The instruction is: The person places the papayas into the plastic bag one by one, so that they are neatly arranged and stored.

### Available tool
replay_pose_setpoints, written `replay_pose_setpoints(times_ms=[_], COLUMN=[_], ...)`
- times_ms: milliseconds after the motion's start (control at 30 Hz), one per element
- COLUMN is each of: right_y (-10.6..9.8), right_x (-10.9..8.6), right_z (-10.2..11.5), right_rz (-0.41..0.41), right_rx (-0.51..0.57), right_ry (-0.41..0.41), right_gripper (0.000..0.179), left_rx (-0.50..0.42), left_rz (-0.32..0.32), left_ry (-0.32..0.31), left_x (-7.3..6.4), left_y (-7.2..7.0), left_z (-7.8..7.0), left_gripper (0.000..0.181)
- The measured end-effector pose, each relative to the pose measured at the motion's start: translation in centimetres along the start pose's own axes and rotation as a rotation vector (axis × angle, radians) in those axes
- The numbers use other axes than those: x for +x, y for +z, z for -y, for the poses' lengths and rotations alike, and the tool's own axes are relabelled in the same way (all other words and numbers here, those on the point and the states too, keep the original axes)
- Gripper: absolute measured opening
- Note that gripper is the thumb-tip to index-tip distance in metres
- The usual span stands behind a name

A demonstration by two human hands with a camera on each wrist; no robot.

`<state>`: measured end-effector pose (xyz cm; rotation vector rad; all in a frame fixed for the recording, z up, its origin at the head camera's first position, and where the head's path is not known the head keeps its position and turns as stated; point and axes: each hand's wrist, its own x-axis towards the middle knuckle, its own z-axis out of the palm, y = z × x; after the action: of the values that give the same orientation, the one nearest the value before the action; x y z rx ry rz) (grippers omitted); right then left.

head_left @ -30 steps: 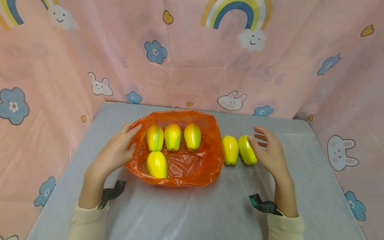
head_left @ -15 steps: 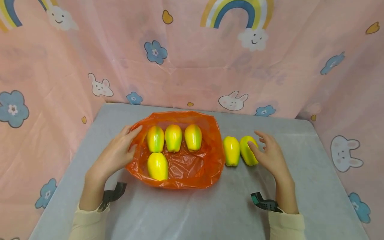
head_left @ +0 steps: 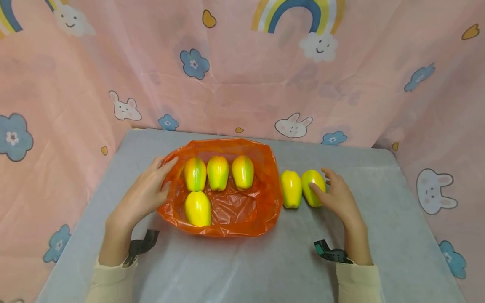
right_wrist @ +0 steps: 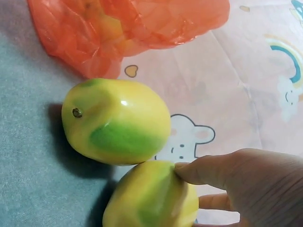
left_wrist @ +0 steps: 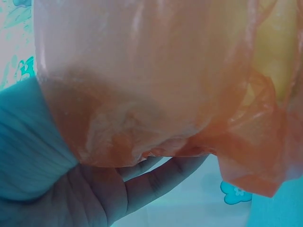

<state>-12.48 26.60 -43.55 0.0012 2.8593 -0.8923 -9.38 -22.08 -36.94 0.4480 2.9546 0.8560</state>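
Observation:
An orange plastic bag stands open-mouthed on the table, with several yellow-green papayas inside. My left hand holds its left rim; in the left wrist view, the draped plastic hides part of that hand. To the right of the bag, two more papayas lie side by side. My right hand grips the outer one, thumb on its near side and fingers around the far side. The right wrist view shows the thumb against that papaya, close beside the other papaya.
A grey cloth covers the table. Behind and at both sides hangs a pink curtain printed with rainbows, flowers and rabbits. Each wrist wears a dark camera mount.
My right hand has moved slightly left, its thumb further over the outer papaya, which now stands straighter. The left hand stays at the bag's rim.

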Motion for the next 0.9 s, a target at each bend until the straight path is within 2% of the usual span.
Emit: replay_pose_setpoints(times_ms=[233,467,900], right_y=[-0.11,-0.08,0.01], right_x=[0.10,0.30,0.03], right_z=[0.07,0.20,0.32], right_rz=[0.042,0.069,0.067], right_rx=[-0.010,-0.017,-0.021], right_ry=[-0.005,0.007,-0.019], right_gripper=[0.078,0.090,0.086], left_rx=[-0.005,-0.007,0.016], left_rz=[-0.006,0.002,0.003], left_ry=[0.002,-0.010,0.008], left_x=[-0.06,-0.05,0.08], left_y=[0.09,0.24,0.15], left_z=[-0.03,-0.02,-0.27], left_gripper=[0.068,0.069,0.070])
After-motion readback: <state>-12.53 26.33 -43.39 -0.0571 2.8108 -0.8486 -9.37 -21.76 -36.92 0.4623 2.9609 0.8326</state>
